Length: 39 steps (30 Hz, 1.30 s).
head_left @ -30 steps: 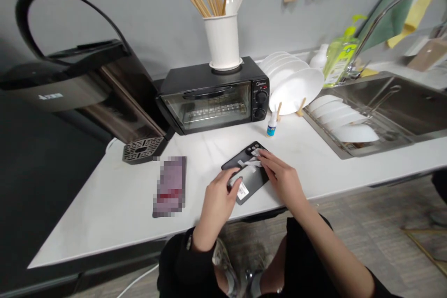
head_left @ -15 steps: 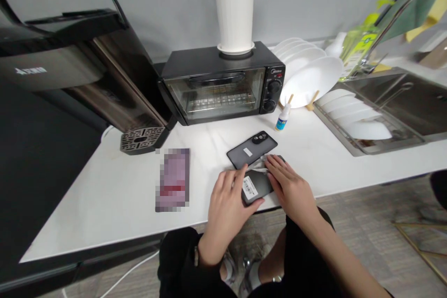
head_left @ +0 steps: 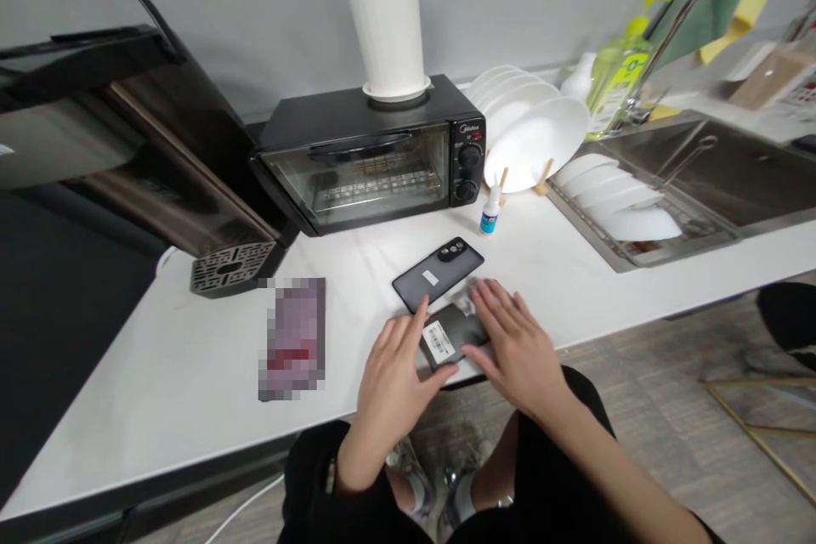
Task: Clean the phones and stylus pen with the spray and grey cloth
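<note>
A dark phone [head_left: 456, 330] with a white barcode sticker lies on the counter between my hands, close to the front edge. My left hand [head_left: 392, 374] grips its left end, thumb along the near side and index finger at the far side. Over the right part lies my right hand [head_left: 519, 348], fingers stretched together on a crumpled greyish wipe [head_left: 467, 297], thumb reaching left along the phone's near part. The hand hides most of the wipe and the phone's right end. Just beyond is a second dark phone [head_left: 439, 274], camera side up, with a small white label.
A small white-and-blue bottle [head_left: 490, 214] stands near a toaster oven [head_left: 357, 174]. A blurred-out purple item [head_left: 293, 340] lies left, before a dark dispenser [head_left: 233, 268]. Plates [head_left: 539, 140] stand in a rack beside the sink [head_left: 714, 161]. The counter's front edge is close to my body.
The view has turned to the right, so the scene sits further left. My right thumb has spread leftward over the phone, and the right fingers sit further along the wipe.
</note>
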Available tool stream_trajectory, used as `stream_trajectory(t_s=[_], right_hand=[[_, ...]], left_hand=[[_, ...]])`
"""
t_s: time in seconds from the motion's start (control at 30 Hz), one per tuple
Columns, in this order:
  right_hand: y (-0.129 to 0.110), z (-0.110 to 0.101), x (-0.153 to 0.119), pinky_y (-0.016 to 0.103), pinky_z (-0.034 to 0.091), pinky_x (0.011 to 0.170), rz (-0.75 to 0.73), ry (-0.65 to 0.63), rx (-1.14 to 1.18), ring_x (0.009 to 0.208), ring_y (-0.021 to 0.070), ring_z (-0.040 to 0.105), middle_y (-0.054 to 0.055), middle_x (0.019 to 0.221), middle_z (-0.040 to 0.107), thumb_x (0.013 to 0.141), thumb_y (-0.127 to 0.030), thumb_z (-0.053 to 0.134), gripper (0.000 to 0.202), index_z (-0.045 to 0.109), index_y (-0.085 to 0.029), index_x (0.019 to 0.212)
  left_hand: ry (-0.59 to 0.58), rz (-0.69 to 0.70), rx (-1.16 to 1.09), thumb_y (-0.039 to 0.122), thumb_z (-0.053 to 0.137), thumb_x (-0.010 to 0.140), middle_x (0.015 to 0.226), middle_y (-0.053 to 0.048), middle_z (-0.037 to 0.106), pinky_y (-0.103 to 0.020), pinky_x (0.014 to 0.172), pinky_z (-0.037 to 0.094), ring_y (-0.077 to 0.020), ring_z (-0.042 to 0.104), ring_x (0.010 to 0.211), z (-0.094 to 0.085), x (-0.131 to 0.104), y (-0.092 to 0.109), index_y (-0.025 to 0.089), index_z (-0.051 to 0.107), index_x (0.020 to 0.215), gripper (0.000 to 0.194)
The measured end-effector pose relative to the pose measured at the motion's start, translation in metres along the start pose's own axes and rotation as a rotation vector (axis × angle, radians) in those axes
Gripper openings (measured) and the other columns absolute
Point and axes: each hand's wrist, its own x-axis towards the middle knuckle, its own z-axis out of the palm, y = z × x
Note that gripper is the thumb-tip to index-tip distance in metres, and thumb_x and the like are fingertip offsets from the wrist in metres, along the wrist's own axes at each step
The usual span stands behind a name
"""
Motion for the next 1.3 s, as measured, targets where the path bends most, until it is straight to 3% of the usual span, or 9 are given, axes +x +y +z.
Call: stream_trajectory(t_s=[0.13, 0.33, 0.4, 0.57, 0.77, 0.93, 1.03, 1.13, 1.3], right_hand=[[-0.034, 0.002, -0.007, 0.055, 0.041, 0.124, -0.223, -0.142, 0.128, 0.156, 0.0319, 0.037, 0.017, 0.167, 0.04, 0.102, -0.062, 0.054, 0.082, 0.038, -0.009, 0.162], [0.014, -0.004, -0.013, 0.063, 0.041, 0.121, 0.034, 0.024, -0.077, 0.156, 0.0348, 0.037, 0.015, 0.168, 0.039, 0.108, -0.052, 0.046, 0.074, 0.023, -0.017, 0.169], [0.007, 0.001, -0.007, 0.064, 0.039, 0.121, 0.023, 0.037, -0.076, 0.157, 0.0367, 0.033, 0.017, 0.169, 0.037, 0.106, -0.058, 0.048, 0.081, 0.022, -0.014, 0.169], [-0.022, 0.002, -0.009, 0.054, 0.041, 0.124, -0.219, -0.147, 0.057, 0.157, 0.0305, 0.037, 0.014, 0.168, 0.039, 0.103, -0.066, 0.049, 0.085, 0.029, -0.013, 0.166], [0.001, 0.0, 0.0, 0.063, 0.041, 0.121, 0.016, 0.009, -0.044, 0.155, 0.0363, 0.038, 0.017, 0.167, 0.04, 0.105, -0.058, 0.049, 0.076, 0.036, -0.011, 0.163], [-0.026, 0.003, -0.002, 0.054, 0.04, 0.125, -0.212, -0.128, 0.141, 0.155, 0.0313, 0.04, 0.016, 0.165, 0.044, 0.101, -0.064, 0.055, 0.081, 0.043, -0.009, 0.159], [0.001, -0.007, -0.01, 0.056, 0.041, 0.123, -0.121, -0.098, 0.075, 0.154, 0.0295, 0.041, 0.012, 0.166, 0.044, 0.105, -0.054, 0.053, 0.07, 0.038, -0.018, 0.163], [0.023, -0.008, -0.003, 0.063, 0.04, 0.122, 0.033, -0.005, -0.022, 0.156, 0.0346, 0.037, 0.016, 0.168, 0.039, 0.106, -0.054, 0.051, 0.073, 0.032, -0.015, 0.166], [-0.019, 0.002, 0.004, 0.058, 0.039, 0.124, -0.188, -0.105, 0.114, 0.156, 0.0339, 0.037, 0.018, 0.165, 0.042, 0.1, -0.068, 0.054, 0.086, 0.039, -0.01, 0.162]], left_hand=[[-0.015, 0.003, 0.002, 0.018, 0.078, 0.088, 0.13, -0.009, 0.065, -0.048, 0.106, 0.052, -0.0304, 0.059, 0.12, 0.003, -0.001, -0.002, 0.033, 0.014, 0.169, 0.104], [0.042, 0.023, -0.002, 0.043, 0.091, 0.078, 0.137, -0.009, 0.066, -0.051, 0.109, 0.05, -0.0328, 0.059, 0.124, 0.005, -0.002, -0.002, 0.032, 0.017, 0.168, 0.117], [0.054, 0.02, 0.007, 0.044, 0.09, 0.079, 0.134, -0.009, 0.067, -0.05, 0.106, 0.052, -0.0322, 0.061, 0.121, 0.004, 0.0, -0.001, 0.031, 0.022, 0.167, 0.112], [0.044, 0.011, 0.01, 0.028, 0.086, 0.084, 0.127, -0.008, 0.069, -0.047, 0.103, 0.054, -0.0306, 0.062, 0.118, 0.002, 0.002, 0.0, 0.032, 0.024, 0.167, 0.103], [0.046, 0.024, -0.012, 0.036, 0.091, 0.078, 0.133, -0.009, 0.068, -0.049, 0.106, 0.052, -0.032, 0.062, 0.121, 0.003, 0.002, -0.003, 0.033, 0.026, 0.166, 0.109], [0.029, 0.034, 0.008, 0.024, 0.085, 0.085, 0.128, -0.008, 0.069, -0.046, 0.102, 0.054, -0.0299, 0.062, 0.117, 0.002, 0.005, -0.003, 0.033, 0.024, 0.167, 0.103], [0.035, 0.027, -0.002, 0.032, 0.09, 0.08, 0.132, -0.009, 0.068, -0.049, 0.104, 0.052, -0.0322, 0.062, 0.119, 0.001, 0.004, -0.001, 0.033, 0.024, 0.166, 0.108], [0.037, 0.012, -0.008, 0.037, 0.091, 0.078, 0.132, -0.009, 0.068, -0.051, 0.106, 0.051, -0.0331, 0.061, 0.12, 0.001, 0.004, 0.0, 0.034, 0.026, 0.166, 0.11], [0.033, 0.017, -0.015, 0.027, 0.089, 0.081, 0.132, -0.008, 0.068, -0.047, 0.103, 0.054, -0.0304, 0.061, 0.118, -0.001, 0.003, -0.001, 0.033, 0.026, 0.166, 0.105]])
